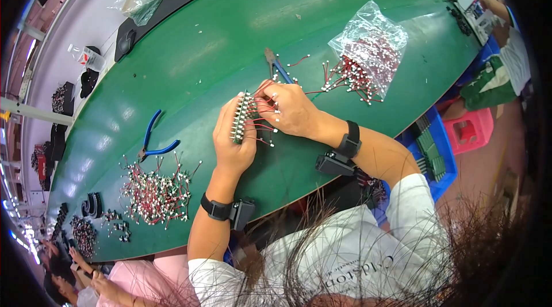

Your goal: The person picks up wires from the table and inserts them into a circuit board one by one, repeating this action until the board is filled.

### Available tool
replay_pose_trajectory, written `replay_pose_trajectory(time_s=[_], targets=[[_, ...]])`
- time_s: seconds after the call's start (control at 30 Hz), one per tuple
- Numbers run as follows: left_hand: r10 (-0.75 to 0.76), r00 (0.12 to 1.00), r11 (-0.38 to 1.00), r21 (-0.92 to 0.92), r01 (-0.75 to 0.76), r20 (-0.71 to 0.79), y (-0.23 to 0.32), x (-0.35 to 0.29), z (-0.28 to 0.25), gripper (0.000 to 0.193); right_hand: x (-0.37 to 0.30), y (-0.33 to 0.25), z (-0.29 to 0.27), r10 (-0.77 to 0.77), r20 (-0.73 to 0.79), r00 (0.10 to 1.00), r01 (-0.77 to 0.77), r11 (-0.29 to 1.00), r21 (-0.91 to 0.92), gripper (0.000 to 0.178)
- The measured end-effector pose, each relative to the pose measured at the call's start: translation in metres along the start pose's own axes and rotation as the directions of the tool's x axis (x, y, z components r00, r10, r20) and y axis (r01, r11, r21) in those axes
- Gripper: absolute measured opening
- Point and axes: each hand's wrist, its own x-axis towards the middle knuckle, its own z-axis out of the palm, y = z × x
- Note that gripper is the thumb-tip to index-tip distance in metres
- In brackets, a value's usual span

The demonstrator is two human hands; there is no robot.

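- Gripping the green strip-shaped board, the left hand has its fingers pressed together around it, above the surface.
- At the board's far end, the right hand has its fingers curled in among red leads; the tips are partly hidden, so I cannot tell whether they pinch one.
- Several leads stick out from the board's right side, so its wiring looks well begun; whether any position is unfilled I cannot tell.
- Left of the hands, a large heap of loose leads suggests plenty remains.
- Just beyond that heap lie blue-handled pliers.
- Farther out, past the right hand, lie blue-handled cutters.
- Well to their right, a clear bag holds many more unused leads, some spilling out.
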Motion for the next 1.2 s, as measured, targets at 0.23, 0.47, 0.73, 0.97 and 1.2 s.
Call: replay_pose_trajectory(time_s=[0.23, 0.47, 0.73, 0.97, 1.2], targets=[[0.032, 0.999, 0.999, 0.038, -0.033, 0.016, 0.0018, 0.001, 0.001, 0.04, -0.0001, -0.002, -0.0033, 0.019, 0.003, 1.0, -0.018, 0.998, -0.06, 0.017], [0.055, 0.998, 0.997, 0.044, -0.056, 0.019, -0.0008, 0.003, 0.0022, 0.046, 0.0005, -0.002, -0.0024, -0.001, -0.016, 1.0, 0.0, 0.997, -0.08, 0.017], [0.023, 1.0, 1.0, -0.022, -0.023, -0.008, -0.0044, -0.0007, 0.0039, 0.045, -0.0017, -0.0008, 0.0012, -0.037, -0.044, 0.998, 0.033, 0.996, -0.085, 0.017], [-0.012, 0.999, 0.999, -0.054, 0.009, -0.053, 0.0005, -0.0018, 0.0056, 0.044, -0.0035, -0.0023, 0.0025, -0.029, -0.066, 0.997, 0.027, 0.999, -0.04, 0.02], [0.017, 0.999, 0.999, -0.029, -0.018, -0.046, -0.0006, -0.0015, 0.0067, 0.043, -0.0016, -0.0023, 0.0008, -0.055, -0.072, 0.996, 0.05, 0.996, -0.068, 0.018]])
